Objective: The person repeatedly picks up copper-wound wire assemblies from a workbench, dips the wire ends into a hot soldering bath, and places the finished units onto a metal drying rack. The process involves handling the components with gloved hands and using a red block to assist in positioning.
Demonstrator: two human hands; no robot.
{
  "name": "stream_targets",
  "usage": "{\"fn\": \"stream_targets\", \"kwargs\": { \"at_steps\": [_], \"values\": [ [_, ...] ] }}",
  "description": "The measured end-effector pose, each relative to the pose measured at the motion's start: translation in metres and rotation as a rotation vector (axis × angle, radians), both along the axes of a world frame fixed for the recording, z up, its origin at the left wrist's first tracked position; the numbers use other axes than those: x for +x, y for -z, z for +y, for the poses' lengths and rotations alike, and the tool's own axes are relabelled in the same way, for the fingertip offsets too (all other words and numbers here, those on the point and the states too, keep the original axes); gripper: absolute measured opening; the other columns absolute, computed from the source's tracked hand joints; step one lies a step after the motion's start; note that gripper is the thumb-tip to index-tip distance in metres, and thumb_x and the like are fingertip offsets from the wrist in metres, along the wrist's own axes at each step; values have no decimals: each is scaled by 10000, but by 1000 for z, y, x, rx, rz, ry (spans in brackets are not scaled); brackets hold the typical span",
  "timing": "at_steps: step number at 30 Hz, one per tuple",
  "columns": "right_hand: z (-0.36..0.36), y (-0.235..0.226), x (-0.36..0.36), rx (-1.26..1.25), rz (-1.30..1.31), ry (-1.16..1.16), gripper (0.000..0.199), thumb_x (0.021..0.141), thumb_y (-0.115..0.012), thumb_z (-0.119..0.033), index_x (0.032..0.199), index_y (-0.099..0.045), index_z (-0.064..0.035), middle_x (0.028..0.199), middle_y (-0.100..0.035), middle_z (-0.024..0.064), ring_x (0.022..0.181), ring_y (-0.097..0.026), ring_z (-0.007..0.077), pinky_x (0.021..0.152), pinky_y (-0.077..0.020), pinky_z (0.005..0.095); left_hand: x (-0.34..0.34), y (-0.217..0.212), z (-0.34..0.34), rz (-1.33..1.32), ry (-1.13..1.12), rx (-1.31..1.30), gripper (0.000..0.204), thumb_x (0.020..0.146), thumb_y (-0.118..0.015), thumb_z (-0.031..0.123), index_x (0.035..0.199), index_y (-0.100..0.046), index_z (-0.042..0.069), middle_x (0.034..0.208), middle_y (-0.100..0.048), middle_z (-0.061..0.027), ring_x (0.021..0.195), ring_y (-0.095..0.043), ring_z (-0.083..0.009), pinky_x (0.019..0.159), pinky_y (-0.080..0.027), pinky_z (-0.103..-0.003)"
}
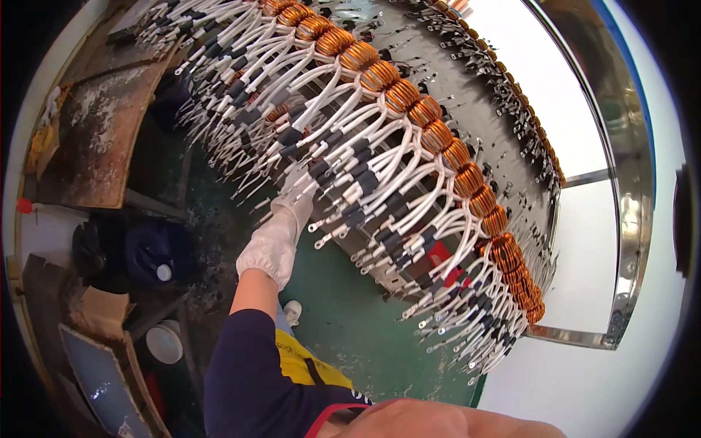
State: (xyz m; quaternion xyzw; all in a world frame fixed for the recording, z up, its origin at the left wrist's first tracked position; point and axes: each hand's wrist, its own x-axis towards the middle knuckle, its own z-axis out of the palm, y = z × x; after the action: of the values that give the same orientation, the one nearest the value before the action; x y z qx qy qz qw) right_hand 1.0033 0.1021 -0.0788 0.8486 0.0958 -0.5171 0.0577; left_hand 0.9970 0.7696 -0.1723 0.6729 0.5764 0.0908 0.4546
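Observation:
My left hand (290,206), in a white glove, reaches up to the lower ends of a hanging row of white sleeved leads (321,139). Its fingers are partly lost among the leads, so their grip cannot be made out. The leads carry black sleeves and metal ring terminals at their tips. Above them, copper wire coils (380,76) run in a long line from the upper left to the lower right. My right hand is out of the picture.
Another coil row (511,80) lies beyond a grey surface (453,66). A stained brown board (102,131), a dark blue container (157,248) and a round white lid (165,342) are at left. A metal-framed opening (634,219) stands right, above green floor (328,292).

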Motion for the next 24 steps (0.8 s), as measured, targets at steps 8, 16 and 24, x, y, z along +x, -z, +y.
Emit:
{"fn": "stream_targets", "kwargs": {
  "at_steps": [8, 16, 24],
  "values": [
    [51, -4, 34, -39, -29, 66, 552, 866, -605, -409, 1279, -648, -45, 1221, -671, 251, 1210, -611, 402, 1028, -471, 439, 33, 70, 43, 29, -43, 26, 635, 818, -763, 319, 1371, -534, 107, 1309, -588, -187, 1189, -581, -381, 1011, -480, -437],
    [62, -3, 41, -43, -31, 95, 539, 868, -601, -400, 1270, -652, -44, 1215, -672, 254, 1205, -612, 406, 1023, -472, 442, 38, 89, 50, 21, -73, 127, 636, 829, -767, 312, 1376, -529, 89, 1270, -589, -197, 1170, -571, -390, 1009, -471, -446],
    [42, 4, 39, 40, -35, 34, 526, 870, -597, -392, 1261, -656, -44, 1209, -672, 256, 1200, -614, 409, 1019, -474, 444, -33, 73, -53, -198, -204, 662, 638, 840, -770, 305, 1380, -523, 72, 1231, -589, -207, 1152, -562, -399, 1007, -462, -455]
  ]
}}
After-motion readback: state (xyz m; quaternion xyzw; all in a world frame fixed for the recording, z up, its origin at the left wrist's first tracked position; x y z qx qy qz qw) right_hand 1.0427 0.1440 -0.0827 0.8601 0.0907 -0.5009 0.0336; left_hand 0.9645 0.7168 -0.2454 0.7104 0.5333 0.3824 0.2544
